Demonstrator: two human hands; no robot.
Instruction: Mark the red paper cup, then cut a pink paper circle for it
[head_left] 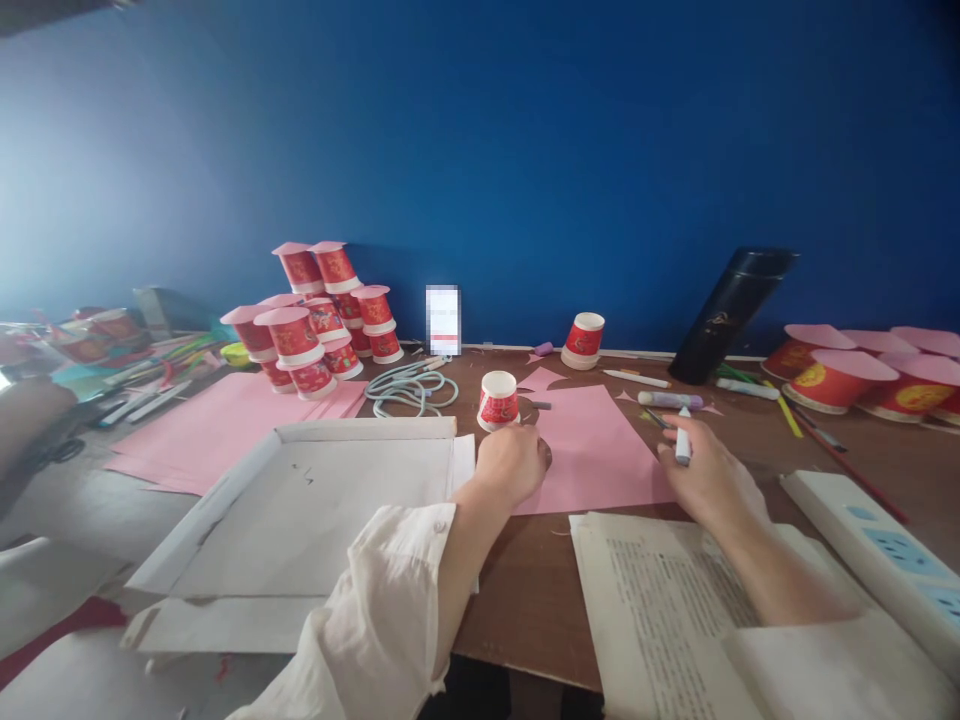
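My left hand (pixel 514 465) lies at the left edge of a pink paper sheet (pixel 600 450), its fingers curled in. What they hold, if anything, is hidden. Just beyond it a red patterned paper cup (pixel 499 402) stands upside down, white base up. At the sheet's right edge my right hand (pixel 709 475) grips a white marker (pixel 682 440) between thumb and fingers. A thin dark tip (pixel 658 419) shows beside it; I cannot tell if it belongs to the marker. A small pink offcut (pixel 541 379) lies behind the sheet.
Stacked red cups with pink paper tops (pixel 307 340) stand at back left, more cups (pixel 844 380) at right. Around me are a white box lid (pixel 300 520), a coiled cable (pixel 412 388), a black flask (pixel 731 315), a glue stick (pixel 670 400), a printed booklet (pixel 645 590) and a power strip (pixel 870 530).
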